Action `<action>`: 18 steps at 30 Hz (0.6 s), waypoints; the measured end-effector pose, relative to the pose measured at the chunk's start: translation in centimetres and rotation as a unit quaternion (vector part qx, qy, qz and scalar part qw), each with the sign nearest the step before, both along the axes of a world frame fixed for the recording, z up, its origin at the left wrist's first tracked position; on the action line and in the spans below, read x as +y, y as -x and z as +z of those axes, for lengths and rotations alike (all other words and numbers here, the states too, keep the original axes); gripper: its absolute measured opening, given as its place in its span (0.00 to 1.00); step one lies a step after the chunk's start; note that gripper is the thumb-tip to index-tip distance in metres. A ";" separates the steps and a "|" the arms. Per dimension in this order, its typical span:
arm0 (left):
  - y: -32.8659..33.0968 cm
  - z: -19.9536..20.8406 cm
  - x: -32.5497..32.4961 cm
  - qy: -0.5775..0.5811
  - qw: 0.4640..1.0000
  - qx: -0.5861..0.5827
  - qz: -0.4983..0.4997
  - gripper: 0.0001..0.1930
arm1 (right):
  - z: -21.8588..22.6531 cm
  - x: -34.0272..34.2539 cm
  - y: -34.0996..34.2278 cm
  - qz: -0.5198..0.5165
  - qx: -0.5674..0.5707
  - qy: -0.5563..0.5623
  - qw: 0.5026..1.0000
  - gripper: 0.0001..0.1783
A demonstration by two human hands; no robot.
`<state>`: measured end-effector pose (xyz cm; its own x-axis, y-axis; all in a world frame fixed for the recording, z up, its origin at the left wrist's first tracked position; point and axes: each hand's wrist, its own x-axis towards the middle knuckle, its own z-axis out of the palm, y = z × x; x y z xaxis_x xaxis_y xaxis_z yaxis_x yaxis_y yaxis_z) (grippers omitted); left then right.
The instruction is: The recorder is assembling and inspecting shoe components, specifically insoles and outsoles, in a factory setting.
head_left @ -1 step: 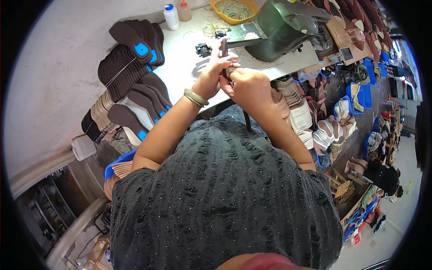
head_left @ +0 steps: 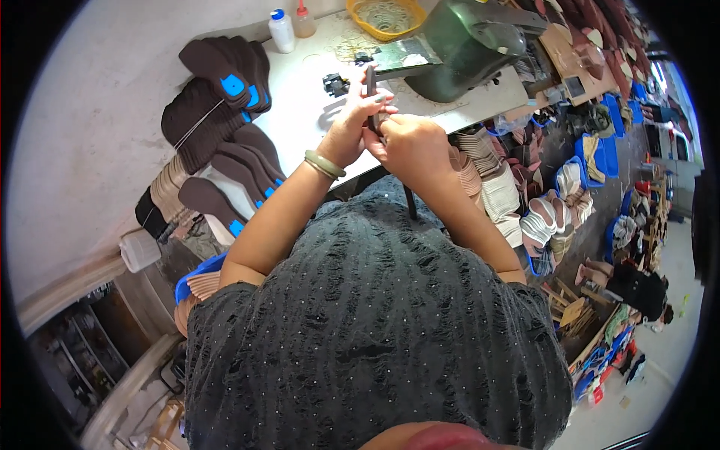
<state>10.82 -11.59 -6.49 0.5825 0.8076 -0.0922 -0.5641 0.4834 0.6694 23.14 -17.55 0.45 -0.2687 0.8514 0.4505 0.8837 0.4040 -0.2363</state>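
Just in front of the green sewing machine, both my hands hold a dark brown insole, seen nearly edge-on. My left hand, with a pale green bangle on its wrist, has its fingers round the insole's far part. Pressed up beside it, my right hand grips the same piece lower down with bent fingers. The fingertips partly cover what they pinch. A dark narrow strip shows below my right hand; whether it belongs to the insole I cannot tell.
Stacks of dark brown insoles with blue patches lie left on the white table. Behind stand a white bottle with a blue cap and a yellow basket. Striped bundles and blue bins crowd the right.
The whole view has shifted very slightly. Both hands keep their hold on the insole, with only a small shift of the right fingers.
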 end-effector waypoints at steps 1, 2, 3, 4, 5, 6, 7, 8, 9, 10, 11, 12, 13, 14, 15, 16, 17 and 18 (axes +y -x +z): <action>-0.3 -0.7 0.2 0.011 1.000 -0.010 -0.020 0.38 | 0.1 -0.2 -0.1 0.001 0.016 0.009 1.000 0.10; -0.9 -1.2 -0.2 -0.203 0.970 0.105 0.078 0.24 | 0.2 -0.4 -0.3 -0.007 0.030 0.013 0.999 0.09; -0.2 -0.6 0.2 -0.001 0.999 0.042 -0.031 0.22 | -0.1 -0.8 -0.9 -0.004 0.055 0.067 0.996 0.10; -0.3 -1.2 0.1 -0.032 0.998 0.062 0.002 0.24 | -0.2 -1.2 -0.9 0.001 0.084 0.062 0.994 0.14; 0.0 -0.4 0.1 0.005 1.000 -0.003 -0.028 0.26 | 0.0 -1.3 -1.6 0.034 0.099 0.099 0.990 0.21; 0.2 -1.4 0.0 -0.103 0.995 -0.001 0.003 0.29 | -1.4 -1.6 -1.6 0.025 0.155 0.105 0.982 0.33; 0.0 -1.6 1.2 0.001 0.997 0.064 0.048 0.28 | -2.8 -2.0 -2.2 0.052 0.220 0.135 0.965 0.43; 0.2 -1.3 0.7 0.008 0.996 0.048 0.070 0.30 | -4.8 -2.7 -2.4 0.077 0.277 0.192 0.938 0.51; 0.5 -0.9 0.7 -0.001 0.994 0.047 0.099 0.30 | -4.9 -3.2 -2.7 0.106 0.312 0.254 0.909 0.51; 0.3 -0.1 0.5 0.052 0.992 0.045 0.102 0.28 | -3.8 -4.6 -3.1 0.067 0.315 0.325 0.889 0.46; 0.1 1.0 -0.1 0.024 0.994 0.048 0.096 0.28 | -2.7 -5.7 -3.0 0.041 0.323 0.399 0.857 0.42; 0.3 1.0 0.0 0.003 0.998 0.008 0.070 0.27 | -3.0 -6.5 -2.9 0.024 0.308 0.370 0.876 0.41; 0.2 1.4 0.1 0.028 0.998 -0.008 0.062 0.24 | -3.2 -6.7 -2.9 0.017 0.296 0.348 0.889 0.40; 0.2 0.9 0.5 0.013 0.999 -0.022 0.035 0.23 | -3.6 -7.1 -3.2 0.003 0.311 0.329 0.892 0.38; -0.1 0.4 1.2 -0.002 0.999 -0.037 0.010 0.22 | -3.9 -7.3 -3.6 -0.007 0.312 0.322 0.894 0.38; -0.6 0.7 0.9 0.003 0.999 -0.043 0.006 0.20 | -3.7 -7.5 -3.9 -0.005 0.321 0.333 0.887 0.37; -1.0 1.0 0.5 0.007 0.999 -0.049 0.005 0.19 | -3.5 -7.5 -4.2 -0.001 0.328 0.343 0.880 0.37; -1.4 1.3 0.5 0.018 0.998 -0.055 0.003 0.18 | -3.3 -7.5 -4.4 -0.010 0.316 0.345 0.884 0.37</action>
<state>12.25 -11.04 -5.23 0.5857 0.8085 -0.0576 -0.6361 0.5024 0.5856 27.53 -25.04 -2.82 -0.1307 0.9838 -0.1226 0.4929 -0.0428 -0.8691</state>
